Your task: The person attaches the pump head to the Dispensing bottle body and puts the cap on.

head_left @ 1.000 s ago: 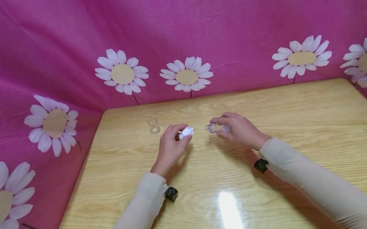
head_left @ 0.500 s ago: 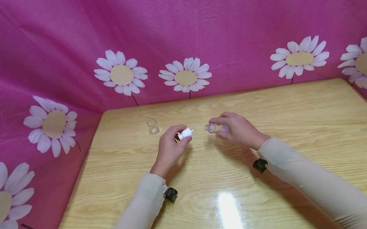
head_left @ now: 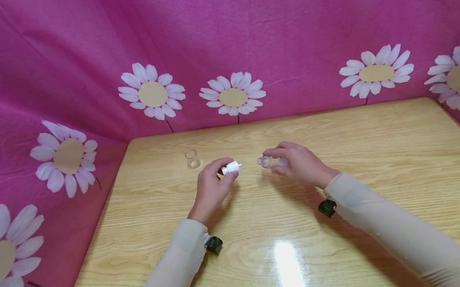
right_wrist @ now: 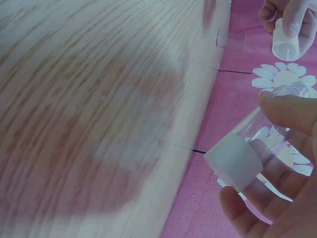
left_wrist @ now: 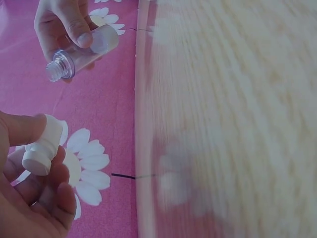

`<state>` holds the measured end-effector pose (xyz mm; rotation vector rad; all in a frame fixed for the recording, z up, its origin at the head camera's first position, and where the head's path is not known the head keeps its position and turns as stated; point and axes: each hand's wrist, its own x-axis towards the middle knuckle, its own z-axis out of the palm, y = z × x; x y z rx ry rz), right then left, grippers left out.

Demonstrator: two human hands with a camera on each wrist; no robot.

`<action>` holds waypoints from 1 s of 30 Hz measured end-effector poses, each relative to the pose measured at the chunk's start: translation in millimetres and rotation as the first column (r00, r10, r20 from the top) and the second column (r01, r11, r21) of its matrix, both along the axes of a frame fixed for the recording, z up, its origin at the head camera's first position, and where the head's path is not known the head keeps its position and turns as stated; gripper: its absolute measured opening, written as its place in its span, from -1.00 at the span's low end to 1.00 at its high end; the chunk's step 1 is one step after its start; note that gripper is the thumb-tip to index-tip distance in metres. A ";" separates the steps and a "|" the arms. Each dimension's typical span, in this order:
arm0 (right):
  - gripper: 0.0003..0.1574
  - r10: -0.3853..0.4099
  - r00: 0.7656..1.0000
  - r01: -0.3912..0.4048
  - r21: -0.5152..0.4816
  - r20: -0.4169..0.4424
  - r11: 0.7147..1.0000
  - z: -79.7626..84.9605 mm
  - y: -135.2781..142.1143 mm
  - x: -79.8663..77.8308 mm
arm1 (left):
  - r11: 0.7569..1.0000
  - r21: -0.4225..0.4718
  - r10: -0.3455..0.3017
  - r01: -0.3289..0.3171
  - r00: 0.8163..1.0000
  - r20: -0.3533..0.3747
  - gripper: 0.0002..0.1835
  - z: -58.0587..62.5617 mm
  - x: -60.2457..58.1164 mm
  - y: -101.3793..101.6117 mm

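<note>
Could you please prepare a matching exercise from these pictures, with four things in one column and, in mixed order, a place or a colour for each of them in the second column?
Column one:
1. White pump top
2. Clear bottle
3. Clear cup-shaped piece
4. Flowered cloth

Column two:
A. Standing on the table
B. In the right hand
C. Pink, with white petals
D. In the left hand

Right pairs: 1-D, 2-B, 3-A, 4-C.
</note>
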<state>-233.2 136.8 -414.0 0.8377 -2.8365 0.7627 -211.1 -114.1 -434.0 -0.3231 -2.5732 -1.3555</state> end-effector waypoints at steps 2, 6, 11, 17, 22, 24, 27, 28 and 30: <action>-0.45 0.004 1.000 -0.004 -0.003 -0.001 1.000 -0.2 -1.2 -0.7 | 1.000 0.011 -0.009 0.009 1.000 0.007 -0.67 0.3 0.0 -1.1; -0.44 0.011 1.000 -0.012 -0.005 -0.012 1.000 -1.4 -2.9 -1.3 | 0.999 0.026 -0.036 0.036 0.999 0.017 -0.68 1.5 0.8 -1.5; -0.45 0.017 1.000 -0.017 0.004 -0.009 1.000 -2.9 -3.9 -1.4 | 0.999 0.036 -0.041 0.040 0.999 0.031 -0.66 2.9 2.6 -0.5; -0.44 0.020 1.000 -0.020 -0.002 -0.015 1.000 -2.6 -5.1 -0.8 | 0.999 0.037 -0.030 0.029 0.999 0.027 -0.65 6.3 2.9 1.5; -0.44 0.031 0.999 -0.031 -0.007 -0.035 0.999 -1.7 -6.9 -0.5 | 0.999 0.023 -0.047 0.047 0.999 -0.007 -0.65 7.4 2.1 4.9; -0.42 0.041 0.998 -0.041 -0.004 -0.043 0.999 -1.9 -8.0 -0.6 | 0.998 0.014 -0.054 0.055 0.998 -0.013 -0.65 7.3 1.9 6.2; -0.42 0.047 0.998 -0.047 0.003 -0.052 0.999 -2.8 -9.4 -1.2 | 0.998 0.008 -0.064 0.064 0.998 -0.005 -0.65 7.8 1.9 8.1; -0.44 0.047 0.998 -0.047 0.003 -0.052 0.999 -3.0 -9.9 -1.3 | 0.998 0.006 -0.065 0.065 0.998 -0.005 -0.65 8.1 2.0 8.7; -0.47 0.046 0.997 -0.046 0.002 -0.055 0.999 -3.2 -10.5 -1.1 | 0.997 0.002 -0.072 0.072 0.997 -0.003 -0.65 9.0 2.4 9.8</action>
